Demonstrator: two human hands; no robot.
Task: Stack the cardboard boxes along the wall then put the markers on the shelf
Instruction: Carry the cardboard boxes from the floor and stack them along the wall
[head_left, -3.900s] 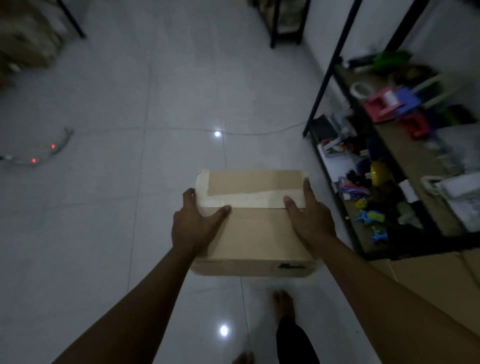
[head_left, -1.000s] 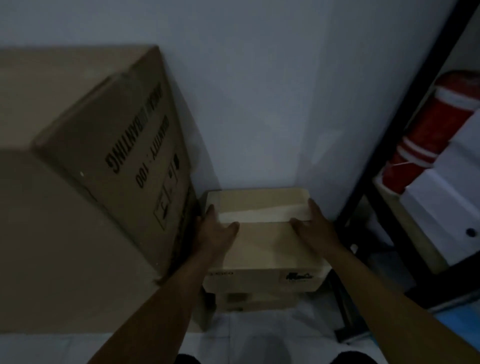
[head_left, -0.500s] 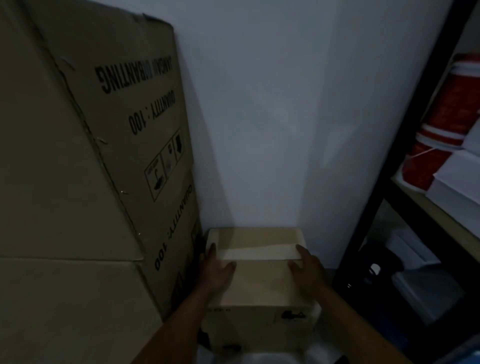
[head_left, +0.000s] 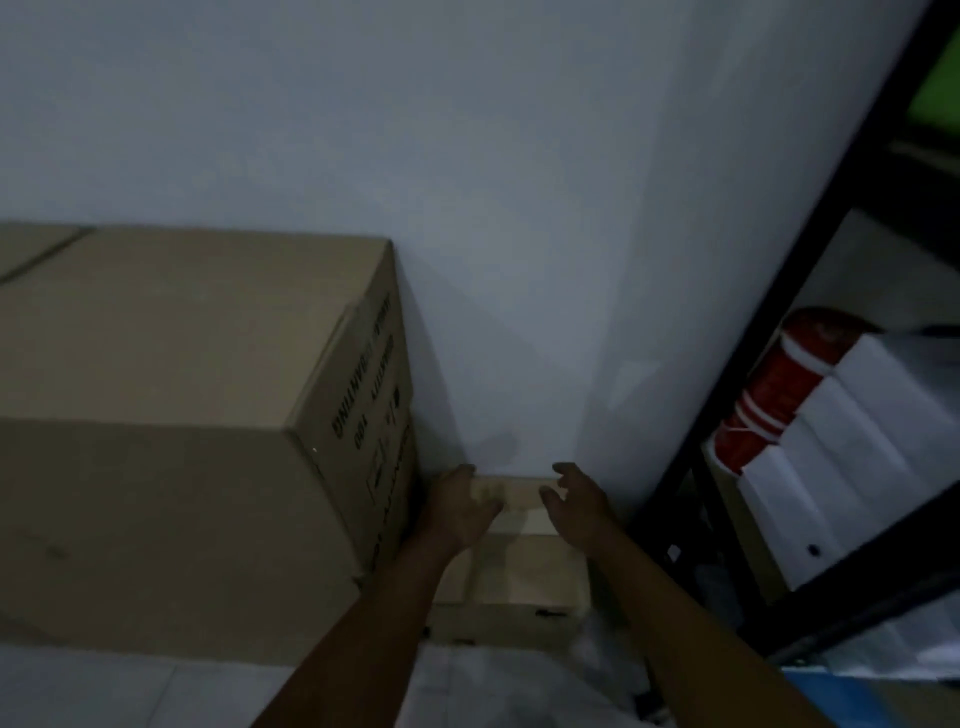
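**A:** What was on your left?

**B:** The big cardboard box, hard against the wall. Just beside it sat the small box, tucked in the gap, its far edge at the wall.

**A:** And your hands?

**B:** My left hand hovered over its top with fingers loosely spread, gripping nothing. My right hand was the same, open and relaxed.

**A:** So which step?

**B:** Stacking, I'd judge, this box set down. To the right stood the shelf; no markers were in view, so next meant finding them or another box.
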